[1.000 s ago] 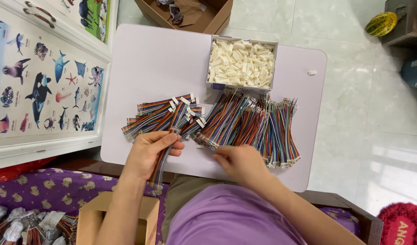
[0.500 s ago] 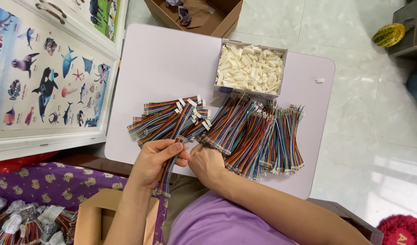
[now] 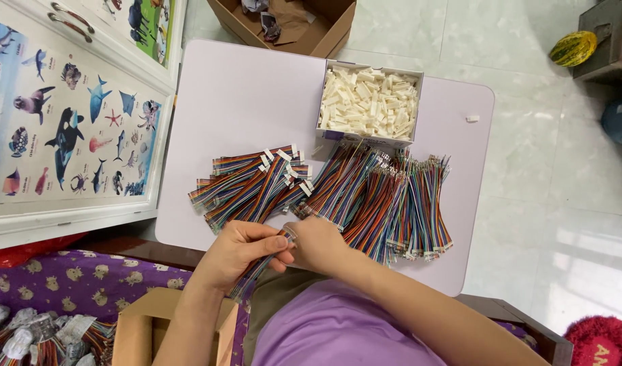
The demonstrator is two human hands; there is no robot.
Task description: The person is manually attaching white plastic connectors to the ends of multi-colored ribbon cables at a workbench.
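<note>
The place looked like a room in a home that was used for small piecework. A low pale table (image 3: 243, 102) stood on a glossy tiled floor (image 3: 548, 183), beside a white cabinet (image 3: 74, 115) covered with a children's poster of sea animals. On the table lay piles of rainbow-coloured wire bundles (image 3: 385, 196) and a box of white plastic connectors (image 3: 370, 102), with cardboard boxes (image 3: 304, 27) around it.

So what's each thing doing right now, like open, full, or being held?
Left hand: closed around a striped cable.
Right hand: pinching that cable's end.
Striped cable: held, off the table.
White box: open, full of white connectors.
Left wire pile: lying fanned, connectors fitted.
Right wire pile: lying loose.
Brown carton: open.
</note>
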